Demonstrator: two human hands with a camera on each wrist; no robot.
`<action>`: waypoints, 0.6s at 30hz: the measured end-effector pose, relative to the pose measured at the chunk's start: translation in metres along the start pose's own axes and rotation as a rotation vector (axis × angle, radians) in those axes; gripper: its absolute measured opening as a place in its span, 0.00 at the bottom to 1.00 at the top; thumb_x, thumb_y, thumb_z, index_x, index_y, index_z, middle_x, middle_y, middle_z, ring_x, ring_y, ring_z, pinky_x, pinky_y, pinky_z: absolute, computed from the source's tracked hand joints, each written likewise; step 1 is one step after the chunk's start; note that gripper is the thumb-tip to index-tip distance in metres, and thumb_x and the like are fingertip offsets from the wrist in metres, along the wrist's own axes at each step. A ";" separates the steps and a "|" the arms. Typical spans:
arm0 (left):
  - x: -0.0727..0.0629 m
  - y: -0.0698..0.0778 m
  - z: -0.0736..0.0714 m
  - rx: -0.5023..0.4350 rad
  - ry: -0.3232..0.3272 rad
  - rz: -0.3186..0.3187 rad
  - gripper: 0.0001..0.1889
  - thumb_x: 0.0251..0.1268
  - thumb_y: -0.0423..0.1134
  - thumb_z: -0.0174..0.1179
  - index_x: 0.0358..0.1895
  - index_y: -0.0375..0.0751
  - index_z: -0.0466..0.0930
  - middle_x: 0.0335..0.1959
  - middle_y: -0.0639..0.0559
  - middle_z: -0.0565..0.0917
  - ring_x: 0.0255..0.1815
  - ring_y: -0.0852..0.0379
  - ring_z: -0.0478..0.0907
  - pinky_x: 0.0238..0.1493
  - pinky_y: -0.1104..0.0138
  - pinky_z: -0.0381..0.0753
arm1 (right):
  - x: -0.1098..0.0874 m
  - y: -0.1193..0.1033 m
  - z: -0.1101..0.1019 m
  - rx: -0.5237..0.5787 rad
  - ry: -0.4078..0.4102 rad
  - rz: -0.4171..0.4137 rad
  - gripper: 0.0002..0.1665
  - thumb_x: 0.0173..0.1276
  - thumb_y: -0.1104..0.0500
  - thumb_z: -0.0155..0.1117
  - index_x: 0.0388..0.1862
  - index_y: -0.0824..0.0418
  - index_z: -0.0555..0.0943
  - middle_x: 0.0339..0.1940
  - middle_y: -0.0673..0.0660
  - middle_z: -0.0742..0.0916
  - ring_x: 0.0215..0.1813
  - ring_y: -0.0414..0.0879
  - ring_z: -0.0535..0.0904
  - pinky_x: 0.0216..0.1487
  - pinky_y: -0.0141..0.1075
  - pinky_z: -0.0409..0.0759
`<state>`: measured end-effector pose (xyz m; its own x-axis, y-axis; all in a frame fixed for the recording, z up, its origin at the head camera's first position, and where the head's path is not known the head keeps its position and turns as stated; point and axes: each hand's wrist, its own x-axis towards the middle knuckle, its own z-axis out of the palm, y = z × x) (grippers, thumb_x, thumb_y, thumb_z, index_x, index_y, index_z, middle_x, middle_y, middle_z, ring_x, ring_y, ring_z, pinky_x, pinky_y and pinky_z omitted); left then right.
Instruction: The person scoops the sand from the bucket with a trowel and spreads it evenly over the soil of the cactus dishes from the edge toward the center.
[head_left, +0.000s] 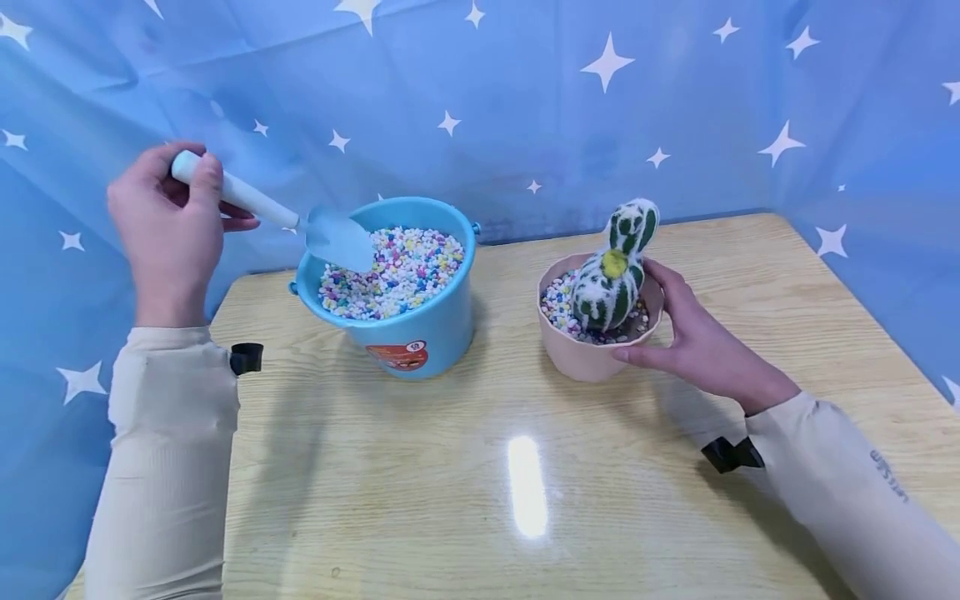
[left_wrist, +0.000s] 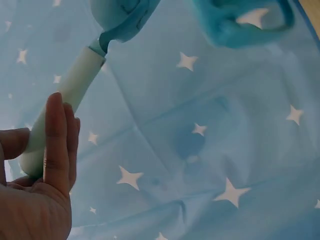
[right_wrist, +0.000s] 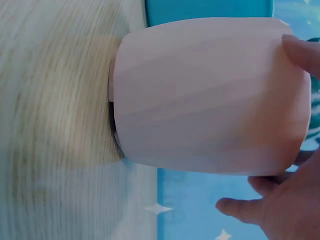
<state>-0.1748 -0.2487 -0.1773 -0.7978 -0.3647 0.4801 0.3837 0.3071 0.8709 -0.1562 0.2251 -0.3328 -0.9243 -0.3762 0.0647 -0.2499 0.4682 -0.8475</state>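
My left hand (head_left: 174, 225) grips the pale handle of a light blue toy shovel (head_left: 255, 200), its blade over the left part of a blue bucket (head_left: 442, 333). Many small coloured pebbles (head_left: 412, 267) fill much of that bucket. In the left wrist view, fingers and thumb wrap the shovel handle (left_wrist: 75, 80). My right hand (head_left: 693, 337) holds the right rim of a pink flowerpot (head_left: 581, 360), thumb in front and fingers behind. A fuzzy green and white cactus (head_left: 606, 287) with a yellow spot stands in the pot, leaning right, with pebbles around its base.
Both containers stand on a light wooden table (head_left: 420, 500), the bucket left of the pot. Behind and beside the table hangs a blue cloth (head_left: 525, 108) with white stars. The table's right edge runs beyond the right hand.
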 end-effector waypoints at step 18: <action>-0.005 -0.022 0.012 0.524 -0.040 0.226 0.19 0.73 0.46 0.55 0.62 0.45 0.77 0.42 0.43 0.83 0.23 0.74 0.78 0.31 0.82 0.81 | -0.004 0.007 0.001 -0.035 0.043 -0.056 0.66 0.57 0.56 0.79 0.81 0.48 0.42 0.75 0.62 0.53 0.74 0.65 0.51 0.69 0.69 0.55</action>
<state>-0.1846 -0.2428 -0.2000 -0.7437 -0.2086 0.6351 0.2735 0.7720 0.5738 -0.1538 0.2286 -0.3393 -0.9200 -0.3680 0.1349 -0.3109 0.4753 -0.8231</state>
